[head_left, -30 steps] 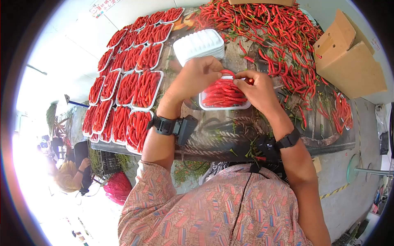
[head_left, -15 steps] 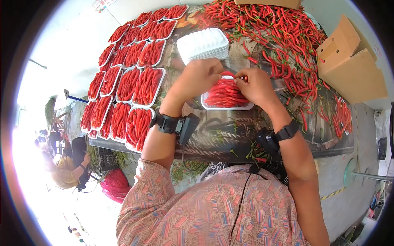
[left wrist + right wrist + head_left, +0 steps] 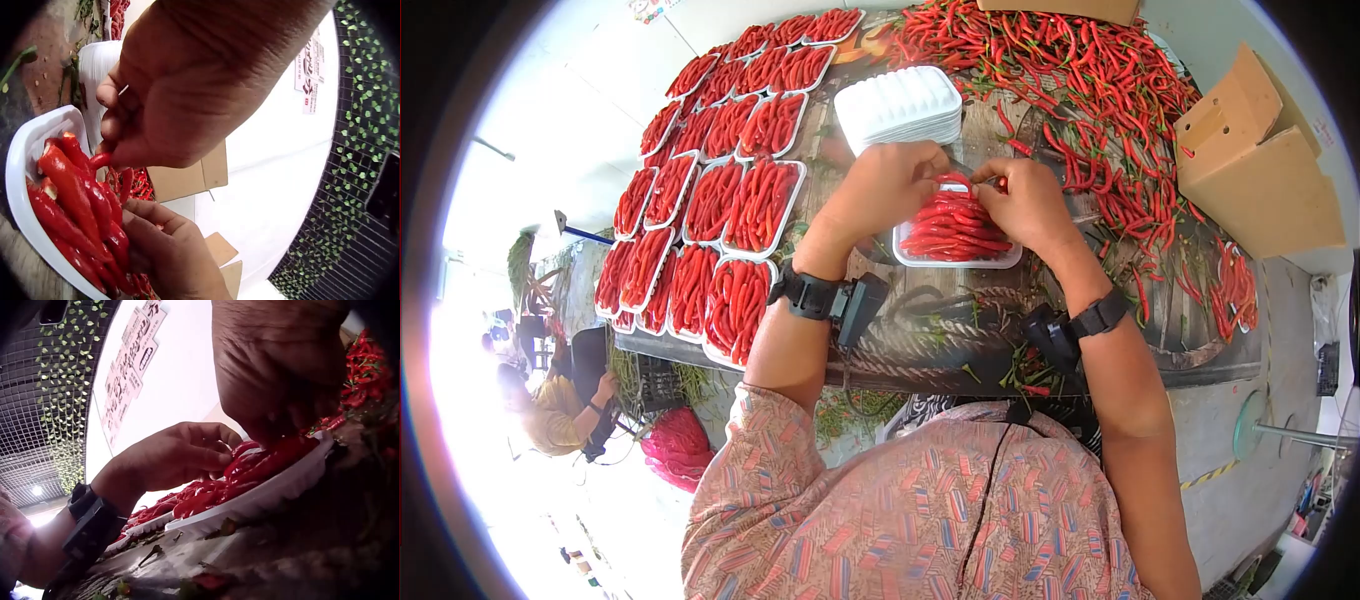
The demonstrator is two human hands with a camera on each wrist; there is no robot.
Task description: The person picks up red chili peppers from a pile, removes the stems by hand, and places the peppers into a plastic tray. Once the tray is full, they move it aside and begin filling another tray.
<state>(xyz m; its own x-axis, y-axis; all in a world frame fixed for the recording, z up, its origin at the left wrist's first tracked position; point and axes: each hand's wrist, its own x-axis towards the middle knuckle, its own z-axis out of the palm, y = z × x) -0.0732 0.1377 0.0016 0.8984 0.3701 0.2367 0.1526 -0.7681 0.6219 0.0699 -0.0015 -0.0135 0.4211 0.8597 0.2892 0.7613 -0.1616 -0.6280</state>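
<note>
Head view shows one white tray (image 3: 956, 263) of chillies (image 3: 955, 230) mid-table, two hands hiding its far edge — left hand (image 3: 885, 185) pinching one curved chilli (image 3: 100, 160), right hand (image 3: 1025, 205) with fingertips buried among pods, grip untellable.

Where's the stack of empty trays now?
Head view: the stack sits just beyond the left hand, filled trays on its left, loose chili pile on its right.
</note>
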